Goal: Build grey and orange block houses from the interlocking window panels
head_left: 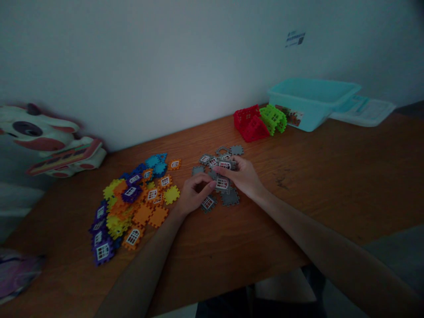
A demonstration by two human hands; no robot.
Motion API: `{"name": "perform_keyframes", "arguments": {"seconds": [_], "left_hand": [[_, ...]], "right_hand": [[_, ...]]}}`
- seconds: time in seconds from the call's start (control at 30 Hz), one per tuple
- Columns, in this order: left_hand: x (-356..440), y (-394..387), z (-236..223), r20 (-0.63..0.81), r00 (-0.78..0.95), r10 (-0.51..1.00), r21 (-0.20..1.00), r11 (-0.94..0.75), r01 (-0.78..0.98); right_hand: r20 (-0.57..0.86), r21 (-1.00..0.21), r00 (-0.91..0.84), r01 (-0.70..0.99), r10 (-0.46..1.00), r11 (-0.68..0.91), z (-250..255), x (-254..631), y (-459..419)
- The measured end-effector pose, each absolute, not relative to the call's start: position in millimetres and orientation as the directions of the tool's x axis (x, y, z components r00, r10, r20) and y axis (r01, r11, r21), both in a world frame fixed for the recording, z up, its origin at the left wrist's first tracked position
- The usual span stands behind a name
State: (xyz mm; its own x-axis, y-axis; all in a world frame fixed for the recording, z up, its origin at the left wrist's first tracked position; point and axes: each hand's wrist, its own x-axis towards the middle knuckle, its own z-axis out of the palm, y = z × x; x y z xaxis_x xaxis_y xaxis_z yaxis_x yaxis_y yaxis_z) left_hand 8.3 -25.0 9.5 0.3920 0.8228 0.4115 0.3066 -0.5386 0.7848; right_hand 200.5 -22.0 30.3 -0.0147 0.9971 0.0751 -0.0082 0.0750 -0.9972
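Left hand [194,194] pinches nearer grey tile [222,183] — right hand [244,176] grips farther grey tile [225,165], away from counter's [245,247] near edge.

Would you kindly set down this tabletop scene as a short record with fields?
Left hand: fingers on a gray window tile
Right hand: holds a second gray window tile
Held tiles joined: cannot tell
Around hands: loose gray tiles
Left: mixed-color tile pile
Back: red structure and green structure beside teal bin
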Motion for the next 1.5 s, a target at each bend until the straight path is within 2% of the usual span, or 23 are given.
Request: {"name": "perform_keyframes", "arguments": {"seconds": [0.37,0.47,0.53,0.6,0.67,0.73,0.8,0.87,1.0,1.13,1.23,1.33,1.4,1.5], "left_hand": [[10.6,-23.1,4.6,0.397,0.355,0.846,0.764,-0.519,0.382],[9.5,-20.9,4.1,0.445,0.215,0.869,0.713,-0.489,0.502],[7.8,-18.8,1.2,0.5,0.096,0.861,0.634,-0.439,0.637],[6.6,-17.3,-3.4,0.499,0.042,0.865,0.548,-0.353,0.759],[6.8,-17.2,-7.8,0.43,0.043,0.902,0.476,-0.267,0.838],[8.1,-18.3,-10.4,0.361,0.068,0.93,0.422,-0.228,0.877],[9.8,-19.9,-10.6,0.326,0.097,0.94,0.392,-0.227,0.891],[11.0,-20.9,-9.2,0.312,0.112,0.944,0.381,-0.232,0.895],[11.0,-20.0,-8.5,0.311,0.091,0.946,0.381,-0.212,0.9],[8.2,-16.8,-13.5,0.329,0.118,0.937,0.382,-0.246,0.891],[5.2,-14.4,-16.1,0.367,0.117,0.923,0.441,-0.284,0.852],[2.5,-12.5,-15.2,0.412,0.088,0.907,0.538,-0.32,0.78],[1.2,-11.8,-13.3,0.441,0.077,0.894,0.588,-0.352,0.728],[0.1,-12.2,-10.1,0.45,0.07,0.89,0.631,-0.372,0.681]], "right_hand": [[0.088,-0.993,-0.043,-0.08,0.995,0.085,20.2,199.0,-18.6],[0.084,-0.996,-0.053,-0.047,0.995,0.081,22.8,204.8,-14.3],[0.092,-0.992,-0.016,0.082,0.996,0.093,24.7,213.6,-9.3],[0.114,-0.943,0.04,0.32,0.993,0.095,26.7,226.0,-4.0],[0.15,-0.816,0.059,0.571,0.987,0.09,28.1,240.1,0.3],[0.136,-0.648,-0.003,0.756,0.991,0.091,28.0,253.3,3.1],[0.113,-0.504,-0.032,0.859,0.993,0.085,25.1,263.4,5.1],[0.159,-0.422,-0.045,0.9,0.986,0.11,19.7,269.3,7.4],[0.34,-0.343,-0.147,0.9,0.929,0.268,7.8,269.2,13.5],[0.269,-0.298,-0.289,0.882,0.919,0.365,3.2,264.9,17.1],[0.242,-0.276,-0.273,0.901,0.931,0.335,3.9,266.0,18.1],[0.302,-0.284,-0.232,0.904,0.925,0.32,3.4,270.0,21.0],[0.336,-0.299,-0.239,0.89,0.911,0.344,2.0,272.2,24.9],[0.303,-0.351,-0.27,0.86,0.914,0.371,0.3,272.8,31.8]]}}
